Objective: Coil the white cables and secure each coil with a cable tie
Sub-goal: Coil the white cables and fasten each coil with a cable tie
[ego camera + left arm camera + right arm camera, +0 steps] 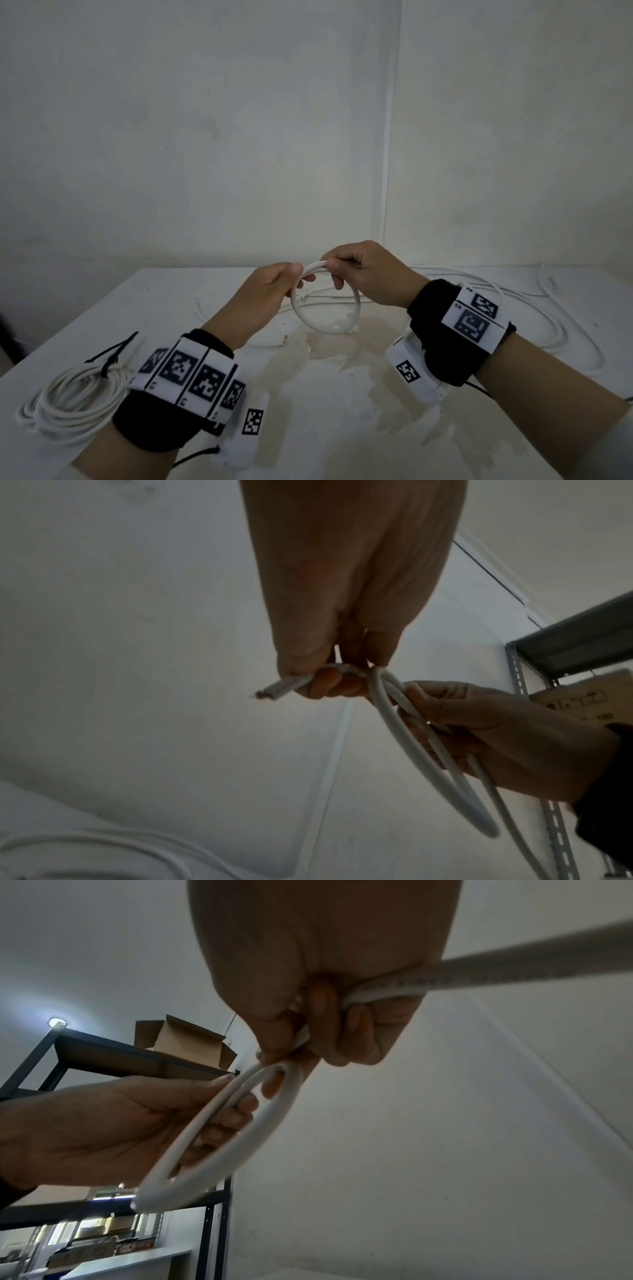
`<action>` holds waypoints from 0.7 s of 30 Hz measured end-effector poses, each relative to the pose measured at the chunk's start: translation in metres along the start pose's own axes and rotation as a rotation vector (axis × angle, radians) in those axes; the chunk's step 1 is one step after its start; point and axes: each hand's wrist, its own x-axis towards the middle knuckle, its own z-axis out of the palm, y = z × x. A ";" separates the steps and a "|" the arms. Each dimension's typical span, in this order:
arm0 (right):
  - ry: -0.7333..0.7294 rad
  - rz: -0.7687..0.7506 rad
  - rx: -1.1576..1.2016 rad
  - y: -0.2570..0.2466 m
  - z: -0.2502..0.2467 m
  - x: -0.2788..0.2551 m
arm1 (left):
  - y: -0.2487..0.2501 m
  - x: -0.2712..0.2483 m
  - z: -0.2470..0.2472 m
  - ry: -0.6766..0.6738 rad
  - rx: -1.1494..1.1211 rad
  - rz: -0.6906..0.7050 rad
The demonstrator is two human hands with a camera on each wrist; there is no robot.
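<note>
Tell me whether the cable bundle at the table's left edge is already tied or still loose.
Tied. The coiled bundle lies on the table with a black cable tie cinched around its strands, the tie's tail sticking out.

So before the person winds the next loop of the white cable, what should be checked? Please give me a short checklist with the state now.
1. Left hand grips the loop: ok.
2. Right hand pinches the cable at the top of the loop: ok.
3. Cable end sticks out past the left hand's fingers, not lost: ok.
4. Loose cable on the table feeds freely without knots: cannot tell.
5. A spare cable tie within reach: cannot tell; the only black tie seen is already on the finished coil.
6. Loop held clear above the table: ok.
</note>
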 end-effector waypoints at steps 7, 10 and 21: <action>0.007 0.039 0.079 0.001 0.004 0.002 | -0.007 -0.002 0.001 0.045 0.113 -0.021; 0.033 0.057 0.114 0.001 0.006 0.001 | -0.008 -0.003 0.003 0.053 0.073 -0.019; 0.020 0.122 0.153 -0.005 0.007 -0.001 | -0.010 -0.001 0.000 0.117 0.050 -0.016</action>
